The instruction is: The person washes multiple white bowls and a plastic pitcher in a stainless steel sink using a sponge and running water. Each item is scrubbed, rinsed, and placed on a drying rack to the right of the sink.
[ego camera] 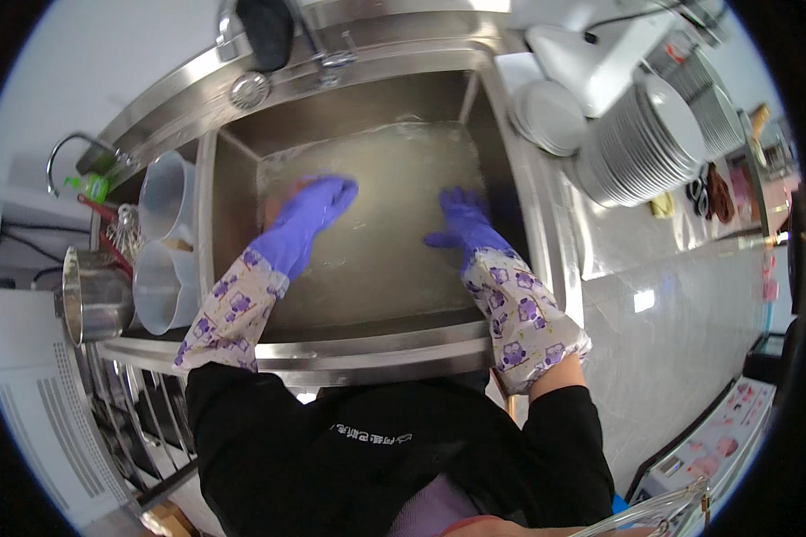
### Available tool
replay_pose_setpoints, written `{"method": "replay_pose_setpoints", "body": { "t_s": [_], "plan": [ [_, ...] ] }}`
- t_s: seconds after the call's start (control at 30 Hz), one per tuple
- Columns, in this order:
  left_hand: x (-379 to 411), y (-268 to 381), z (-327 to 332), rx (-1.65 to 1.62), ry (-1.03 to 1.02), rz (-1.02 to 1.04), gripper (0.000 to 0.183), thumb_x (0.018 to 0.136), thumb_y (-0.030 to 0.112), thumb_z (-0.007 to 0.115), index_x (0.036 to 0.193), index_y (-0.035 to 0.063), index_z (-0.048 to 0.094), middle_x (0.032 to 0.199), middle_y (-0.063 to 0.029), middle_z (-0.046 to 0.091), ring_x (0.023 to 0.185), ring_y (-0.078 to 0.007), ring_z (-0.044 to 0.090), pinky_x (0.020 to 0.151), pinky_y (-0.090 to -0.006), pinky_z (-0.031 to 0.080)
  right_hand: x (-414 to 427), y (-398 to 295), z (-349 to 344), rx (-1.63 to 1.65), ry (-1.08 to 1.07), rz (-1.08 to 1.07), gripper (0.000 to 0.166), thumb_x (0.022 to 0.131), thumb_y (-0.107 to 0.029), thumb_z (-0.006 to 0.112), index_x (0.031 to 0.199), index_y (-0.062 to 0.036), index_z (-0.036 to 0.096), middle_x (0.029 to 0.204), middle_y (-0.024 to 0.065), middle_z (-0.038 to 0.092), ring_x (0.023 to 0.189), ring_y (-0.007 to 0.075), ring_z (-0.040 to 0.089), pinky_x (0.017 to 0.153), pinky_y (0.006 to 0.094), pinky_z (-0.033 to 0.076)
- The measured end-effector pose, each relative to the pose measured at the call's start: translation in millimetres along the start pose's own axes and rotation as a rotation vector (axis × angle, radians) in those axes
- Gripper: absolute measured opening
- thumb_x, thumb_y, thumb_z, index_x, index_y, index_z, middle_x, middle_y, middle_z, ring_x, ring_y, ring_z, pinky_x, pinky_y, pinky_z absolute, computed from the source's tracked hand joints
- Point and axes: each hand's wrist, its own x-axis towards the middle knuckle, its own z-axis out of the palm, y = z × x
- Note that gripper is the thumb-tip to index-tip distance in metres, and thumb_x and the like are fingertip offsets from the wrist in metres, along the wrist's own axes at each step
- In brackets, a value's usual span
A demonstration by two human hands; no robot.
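Note:
A stainless steel sink [349, 334] full of cloudy water lies before me. Both hands wear purple rubber gloves with owl-patterned sleeves. My left hand [322, 201] is at the water's surface in the left half, its fingers curled and blurred; whether it grips anything cannot be told. A faint reddish shape shows in the water beside it. My right hand [462, 218] is partly in the water near the right wall, fingers spread, with nothing visible in it. What lies under the murky water is hidden.
To the right stand stacked white plates [645, 144] and smaller white dishes [551, 117]. Left of the sink are translucent plastic containers [164, 285], a steel pot [94, 295] and whisks [126, 235]. Behind the basin rises a faucet [336, 60], beside a round metal strainer [249, 90].

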Motion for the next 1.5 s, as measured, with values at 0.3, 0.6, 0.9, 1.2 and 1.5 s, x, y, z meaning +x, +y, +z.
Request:
{"method": "replay_pose_setpoints", "body": {
  "t_s": [0.3,0.6,0.9,1.2,1.5],
  "plan": [
    [-85.3,-47.8,72.5,0.313,-0.279,-0.092,0.027,0.09,0.015,0.052,0.113,0.0017,0.057,0.11,-0.0144,0.059,0.101,-0.0251,0.057,0.084,-0.0346,0.048,44.4,-52.6,33.8,-0.133,0.097,-0.481,0.039,0.085,-0.024,0.05,0.12,-0.0058,0.054,0.123,0.0152,0.054,0.11,0.0288,0.053,0.095,0.0405,0.04],
    [-33.8,-59.4,103.2,0.292,-0.269,-0.156,0.029,0.092,0.017,0.048,0.115,0.0017,0.056,0.112,-0.0149,0.058,0.1,-0.0249,0.057,0.083,-0.0356,0.048,162.3,-77.7,58.8,0.164,0.144,-0.311,0.041,0.088,-0.032,0.05,0.12,-0.0064,0.053,0.12,0.0171,0.054,0.11,0.0301,0.051,0.095,0.0392,0.04],
    [28.8,-33.6,146.1,0.297,-0.166,-0.077,0.031,0.093,0.02,0.045,0.117,0.0017,0.054,0.113,-0.0155,0.057,0.099,-0.0247,0.057,0.083,-0.0365,0.048,159.4,-21.3,70.1,0.089,0.269,-0.118,0.041,0.091,-0.035,0.046,0.121,-0.008,0.054,0.122,0.0167,0.054,0.112,0.0302,0.051,0.097,0.0401,0.039],
    [8.4,78.6,199.5,0.114,-0.177,0.276,0.033,0.093,0.021,0.043,0.12,0.0055,0.054,0.118,-0.0143,0.055,0.105,-0.023,0.055,0.088,-0.0353,0.045,3.2,41.7,55.5,-0.203,-0.211,-0.117,0.042,0.091,-0.035,0.045,0.123,-0.0086,0.052,0.122,0.0169,0.054,0.112,0.0307,0.051,0.096,0.0402,0.04],
    [-95.9,16.6,152.6,-0.077,-0.306,0.477,0.035,0.093,0.022,0.042,0.124,0.0111,0.053,0.125,-0.0123,0.053,0.113,-0.0205,0.051,0.097,-0.0329,0.04,-19.4,-28.2,52.1,-0.154,-0.352,-0.425,0.043,0.091,-0.035,0.045,0.124,-0.0093,0.051,0.123,0.0171,0.053,0.112,0.0312,0.052,0.096,0.0404,0.04]
  ]
}}
